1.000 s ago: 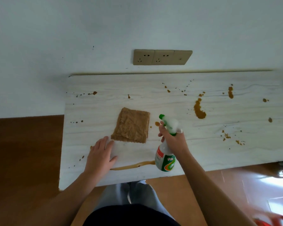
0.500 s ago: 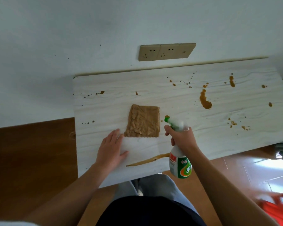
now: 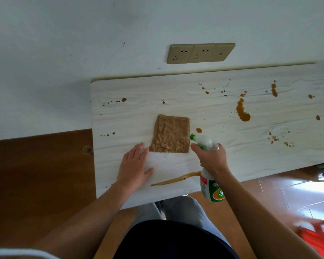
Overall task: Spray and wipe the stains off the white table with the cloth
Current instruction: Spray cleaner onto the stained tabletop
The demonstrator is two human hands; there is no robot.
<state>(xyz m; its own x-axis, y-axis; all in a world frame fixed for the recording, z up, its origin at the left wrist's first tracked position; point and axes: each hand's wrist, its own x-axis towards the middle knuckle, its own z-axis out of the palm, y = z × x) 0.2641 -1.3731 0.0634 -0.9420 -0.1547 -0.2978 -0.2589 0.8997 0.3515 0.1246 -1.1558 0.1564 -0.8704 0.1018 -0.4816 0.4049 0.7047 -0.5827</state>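
The cloth (image 3: 170, 134) lies flat near the middle of the desk (image 3: 269, 161), closer to its left edge. Its near left corner is just beyond the fingertips of the left hand (image 3: 135, 166). That hand lies palm down on the desk by the near edge, fingers straight and thumb spread to the right. The right hand (image 3: 210, 158) is just right of the cloth's near right corner and grips the neck of the bottle (image 3: 212, 191). The bottle's nozzle points left at the cloth's right edge, and its body hangs out past the near edge. What is left in the bottle cannot be told.

A brown streak (image 3: 176, 179) runs along the near edge between the hands. A small blot (image 3: 199, 130) sits just beyond the nozzle. A large stain (image 3: 242, 112) and scattered spots lie toward the far right corner.
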